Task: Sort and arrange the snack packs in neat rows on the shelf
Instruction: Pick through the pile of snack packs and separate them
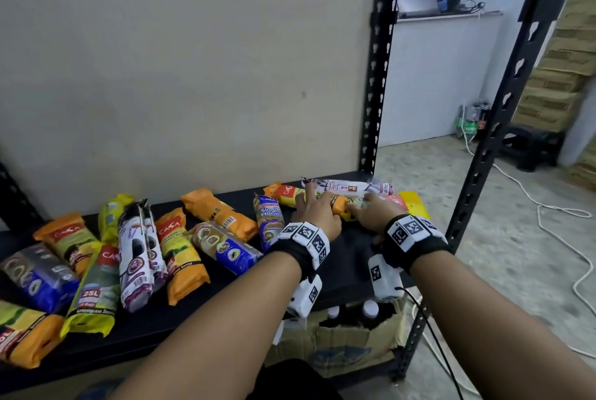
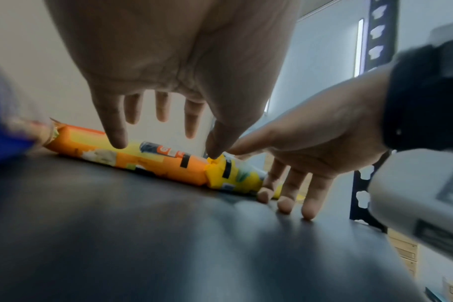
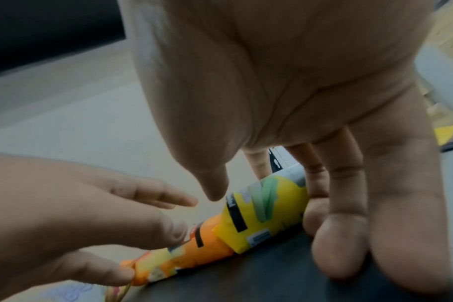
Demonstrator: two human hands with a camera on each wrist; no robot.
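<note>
Orange pack (image 1: 335, 204) under both hands (image 1: 346, 217)

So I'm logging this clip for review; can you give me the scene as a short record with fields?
Surface: black shelf
Left hand: fingers spread over the orange pack, thumb tip touching it
Right hand: fingers extended around the yellow pack, tips on the shelf
Pack layout: orange and yellow end to end
Other packs: scattered packs to the left, unsorted
Grip: neither pack lifted
</note>
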